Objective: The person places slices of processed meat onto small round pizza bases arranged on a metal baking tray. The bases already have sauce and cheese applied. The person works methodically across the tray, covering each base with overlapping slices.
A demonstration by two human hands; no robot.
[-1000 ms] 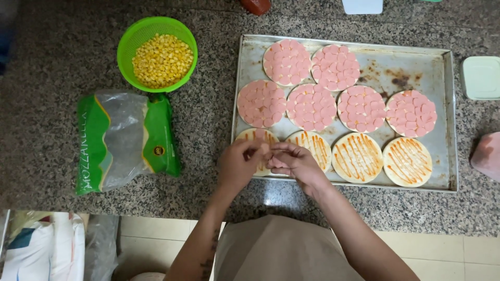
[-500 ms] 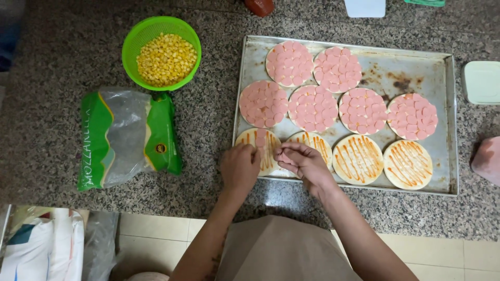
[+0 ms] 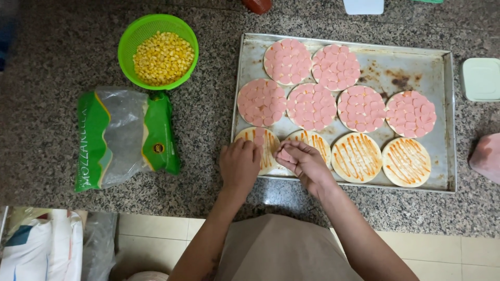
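Both hands work at the near left corner of the baking tray (image 3: 442, 119), whose long axis runs left to right across the granite counter (image 3: 47, 67). Left hand (image 3: 239, 165) lies palm down, fingers together and pointing away from the person, on the leftmost sauced pizza base (image 3: 263, 143), which carries a few pink sausage slices (image 3: 259, 137). Right hand (image 3: 304, 162) is curled over the next base (image 3: 315, 144), fingertips pinched on several sausage slices. Two more sauced bases lie right of it along the tray's near edge; six sausage-covered rounds fill the tray's middle and far rows. Left of the tray sit a green basket of corn (image 3: 158, 51) and a green cheese bag (image 3: 125, 138).
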